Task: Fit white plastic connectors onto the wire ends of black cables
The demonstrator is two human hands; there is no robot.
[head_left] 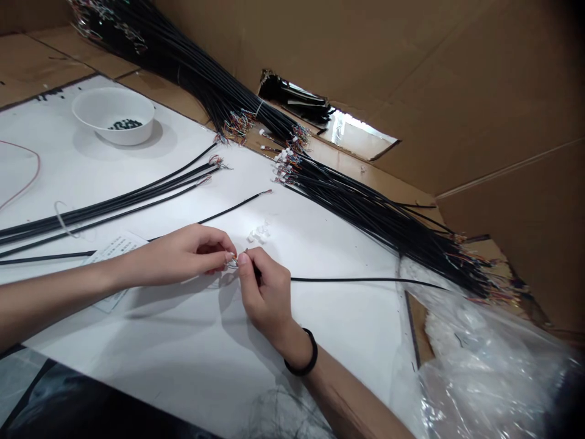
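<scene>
My left hand point(196, 253) pinches a small white connector point(233, 263) between thumb and fingertips. Right beside it, my right hand point(267, 286) grips the end of a black cable point(347, 279), whose length trails off to the right across the table. The cable's thin wires meet the connector between my fingertips; whether they are seated in it I cannot tell. Just beyond my hands lies a small group of loose white connectors point(259, 231). Another single black cable point(233, 207) passes behind my left hand, its bare wires pointing right.
A white bowl point(114, 116) with small dark pieces stands at the far left. Black cables point(114, 198) lie on the left, and cable bundles point(365, 213) line the back and right. A printed paper point(112, 253) is under my left forearm; clear plastic bags point(484, 360) sit at right.
</scene>
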